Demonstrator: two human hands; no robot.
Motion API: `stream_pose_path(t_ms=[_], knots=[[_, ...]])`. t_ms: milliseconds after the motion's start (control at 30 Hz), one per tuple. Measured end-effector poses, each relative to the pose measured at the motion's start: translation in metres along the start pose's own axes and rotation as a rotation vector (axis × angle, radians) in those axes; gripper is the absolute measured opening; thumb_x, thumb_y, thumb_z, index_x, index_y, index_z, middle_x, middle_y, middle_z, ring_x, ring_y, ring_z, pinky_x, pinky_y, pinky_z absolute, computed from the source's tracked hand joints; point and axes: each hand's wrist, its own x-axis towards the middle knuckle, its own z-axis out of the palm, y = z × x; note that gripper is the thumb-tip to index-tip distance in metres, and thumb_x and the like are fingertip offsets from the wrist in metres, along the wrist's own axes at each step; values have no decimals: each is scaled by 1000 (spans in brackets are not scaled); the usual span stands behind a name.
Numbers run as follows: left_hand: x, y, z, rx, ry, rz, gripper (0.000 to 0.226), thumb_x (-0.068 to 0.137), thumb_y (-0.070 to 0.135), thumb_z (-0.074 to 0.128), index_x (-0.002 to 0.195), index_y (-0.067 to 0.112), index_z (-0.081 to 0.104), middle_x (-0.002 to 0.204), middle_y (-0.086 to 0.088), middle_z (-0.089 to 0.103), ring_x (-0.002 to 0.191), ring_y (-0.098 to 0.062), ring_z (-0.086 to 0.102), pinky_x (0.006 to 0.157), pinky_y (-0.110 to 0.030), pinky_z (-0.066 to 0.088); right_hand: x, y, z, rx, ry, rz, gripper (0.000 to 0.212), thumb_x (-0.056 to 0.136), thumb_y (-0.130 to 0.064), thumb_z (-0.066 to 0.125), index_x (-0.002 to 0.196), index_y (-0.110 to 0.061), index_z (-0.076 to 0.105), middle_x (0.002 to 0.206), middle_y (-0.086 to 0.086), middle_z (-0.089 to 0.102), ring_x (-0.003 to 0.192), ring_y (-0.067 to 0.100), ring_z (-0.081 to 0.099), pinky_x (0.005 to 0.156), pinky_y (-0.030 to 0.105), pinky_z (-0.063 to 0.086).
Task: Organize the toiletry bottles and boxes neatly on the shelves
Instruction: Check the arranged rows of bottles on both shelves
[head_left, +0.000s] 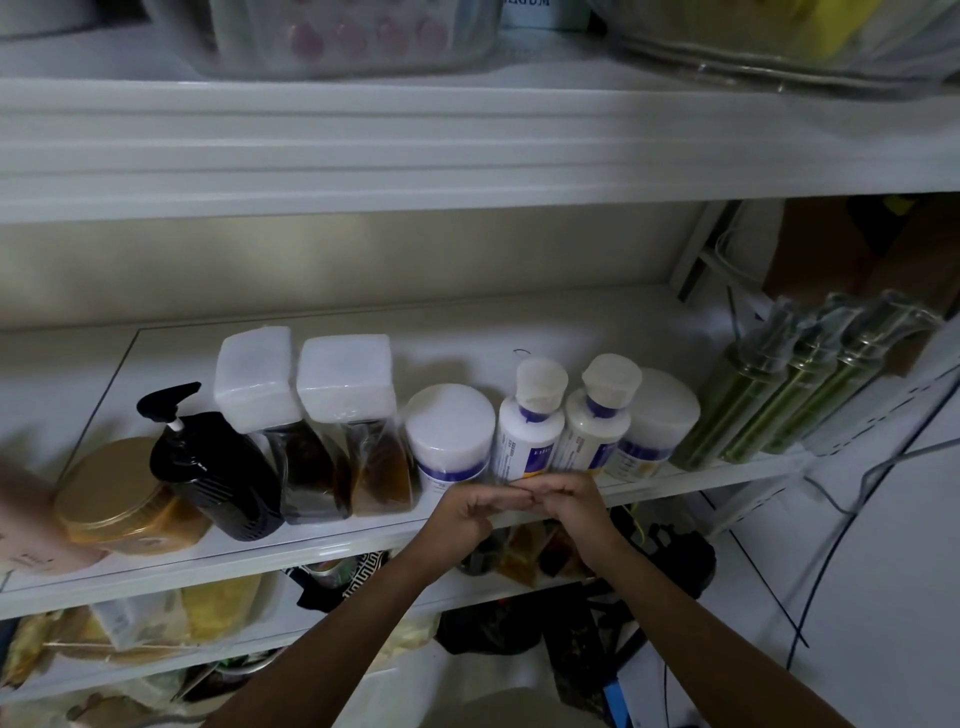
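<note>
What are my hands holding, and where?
The left hand and right hand meet at the base of the wrapped pair of white blue-collared bottles; grip or mere touch cannot be told.

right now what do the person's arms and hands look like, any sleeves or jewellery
The left hand and right hand are bare, no gloves. Both forearms are uncovered to the frame's edge, no sleeves. No watch, bracelet or ring shows.

You see black cables (861, 480) right of the grip, a cardboard box (821, 244) up and right, a clear tub (457, 57) overhead, and a patterned cloth (363, 564) just below left.
</note>
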Motion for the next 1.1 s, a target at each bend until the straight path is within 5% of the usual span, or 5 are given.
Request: stream_pose_path(t_ms=[267,467,633,900,1100], knots=[[3,1,3,33,71,-53,65,66,-32,33,117,-6,63,118,-12,65,110,-6,62,89,-15,46,10,3,-2,7,-20,30,37,85,14,46,93,-10,73,105,9,70,98,16,68,85,28,55],[10,-3,14,26,36,-17,59,65,-21,40,115,-2,65,116,-15,67,114,-24,62,101,-37,47,6,9,-20,-41,-11,22,40,85,14,46,88,-15,73,99,10,71,94,17,68,85,30,55],[21,4,31,20,3,17,60,63,-19,39,111,2,68,114,-13,69,112,-26,63,99,-38,48,4,12,-40,-21,24,13,48,80,20,45,80,-17,75,84,1,74,85,18,70,76,27,57],[28,1,41,0,7,24,47,78,-16,46,111,8,70,117,-14,68,114,-31,61,99,-51,46,6,13,-55,-74,-8,81,57,82,17,44,74,-30,77,87,-7,75,90,12,69,79,23,55],[30,2,42,-14,34,-3,64,58,-18,38,112,-2,67,114,-12,69,114,-24,62,100,-37,48,11,3,-52,-48,-2,86,41,81,20,39,96,1,71,85,-2,70,77,2,69,67,15,53]])
